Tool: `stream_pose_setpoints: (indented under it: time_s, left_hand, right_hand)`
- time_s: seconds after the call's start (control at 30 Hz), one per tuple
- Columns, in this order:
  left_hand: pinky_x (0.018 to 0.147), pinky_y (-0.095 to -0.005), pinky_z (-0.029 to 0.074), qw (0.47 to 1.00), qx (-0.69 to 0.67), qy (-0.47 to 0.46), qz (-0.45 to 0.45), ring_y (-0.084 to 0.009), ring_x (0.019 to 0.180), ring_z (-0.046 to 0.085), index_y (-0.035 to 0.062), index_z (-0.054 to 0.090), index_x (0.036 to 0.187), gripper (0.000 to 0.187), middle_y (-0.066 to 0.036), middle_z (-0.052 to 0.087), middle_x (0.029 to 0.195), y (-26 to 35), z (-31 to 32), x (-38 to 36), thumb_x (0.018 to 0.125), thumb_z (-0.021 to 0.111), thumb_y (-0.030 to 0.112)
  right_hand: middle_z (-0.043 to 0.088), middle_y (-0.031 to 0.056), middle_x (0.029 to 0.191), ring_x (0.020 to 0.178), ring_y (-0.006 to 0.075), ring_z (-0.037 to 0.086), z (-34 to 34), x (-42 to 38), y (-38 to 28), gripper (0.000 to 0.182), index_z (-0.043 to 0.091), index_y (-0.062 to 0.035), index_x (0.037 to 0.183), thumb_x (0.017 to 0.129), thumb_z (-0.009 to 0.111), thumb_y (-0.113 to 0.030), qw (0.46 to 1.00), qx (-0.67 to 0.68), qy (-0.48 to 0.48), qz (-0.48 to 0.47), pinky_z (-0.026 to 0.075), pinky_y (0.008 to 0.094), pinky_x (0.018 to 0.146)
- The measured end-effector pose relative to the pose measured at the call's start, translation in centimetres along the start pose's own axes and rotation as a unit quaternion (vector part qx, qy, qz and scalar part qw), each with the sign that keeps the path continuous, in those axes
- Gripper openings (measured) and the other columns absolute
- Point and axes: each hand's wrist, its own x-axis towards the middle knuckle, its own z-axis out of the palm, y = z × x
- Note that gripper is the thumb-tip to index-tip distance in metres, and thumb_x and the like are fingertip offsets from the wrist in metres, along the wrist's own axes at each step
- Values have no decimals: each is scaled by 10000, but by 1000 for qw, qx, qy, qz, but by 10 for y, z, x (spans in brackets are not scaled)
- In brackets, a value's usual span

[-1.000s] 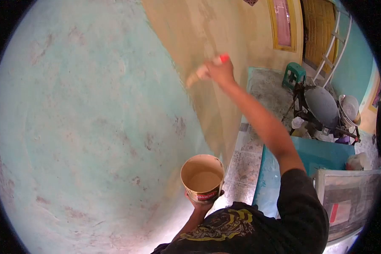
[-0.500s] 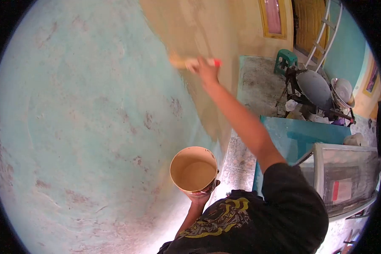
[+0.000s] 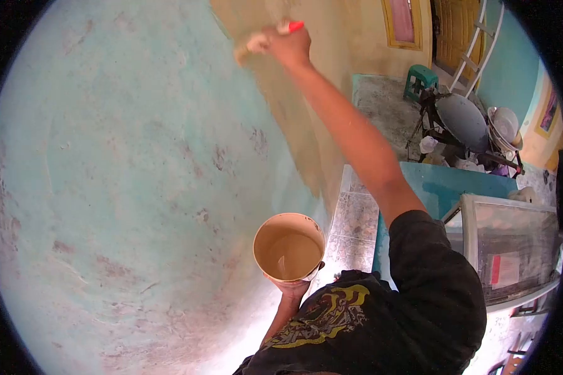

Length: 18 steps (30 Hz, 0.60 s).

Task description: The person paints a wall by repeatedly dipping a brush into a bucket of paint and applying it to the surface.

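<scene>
My left hand (image 3: 291,286) is under and behind a round paint bucket (image 3: 289,247), supporting it close to the wall; light brown paint lies inside. With my right arm stretched up, my right hand (image 3: 286,45) grips a paintbrush (image 3: 249,46) with a red handle end. The bristles are at the wall, by the edge between the tan paint (image 3: 288,119) and the worn turquoise wall surface (image 3: 137,156).
At the right stand a glass case (image 3: 513,250), a blue-green tabletop (image 3: 444,184), a large dark pan (image 3: 461,122), stacked basins (image 3: 505,128), a green stool (image 3: 421,82) and a white ladder (image 3: 481,47). Tiled flooring (image 3: 355,215) runs along the wall.
My right hand and the brush have moved up and a little left along the paint edge. The bucket in my left hand has shifted very slightly.
</scene>
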Motion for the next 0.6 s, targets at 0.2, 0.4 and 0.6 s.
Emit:
stream_pose_setpoints:
  time_s: [0.2, 0.4, 0.6]
  left_hand:
    - [870, -677, 498, 1000, 4, -1, 3, -526, 1257, 492, 174, 312, 1535, 969, -212, 466, 1446, 4, 0, 6, 810, 449, 802]
    - [871, -675, 502, 1000, 12, -9, 7, -524, 1259, 493, 166, 312, 1533, 951, -215, 469, 1441, 7, 0, 15, 824, 452, 785]
    - [871, -673, 506, 1000, 23, -10, 1, -522, 1261, 493, 159, 312, 1532, 934, -219, 473, 1436, 5, 2, 22, 838, 456, 768]
  right_hand:
    - [702, 125, 897, 851, 204, 710, -6, -42, 38, 86, 635, 5, 965, 957, 578, -58, 945, 307, -56, 101, 598, 324, 770]
    - [677, 111, 817, 707, 208, 690, -126, -208, 216, 193, 579, 2, 904, 854, 725, -114, 926, 157, 43, 342, 597, 347, 642]
    - [610, 51, 664, 640, 174, 619, -85, -132, 119, 230, 518, -52, 748, 822, 702, -169, 991, -114, -15, 75, 494, 374, 583]
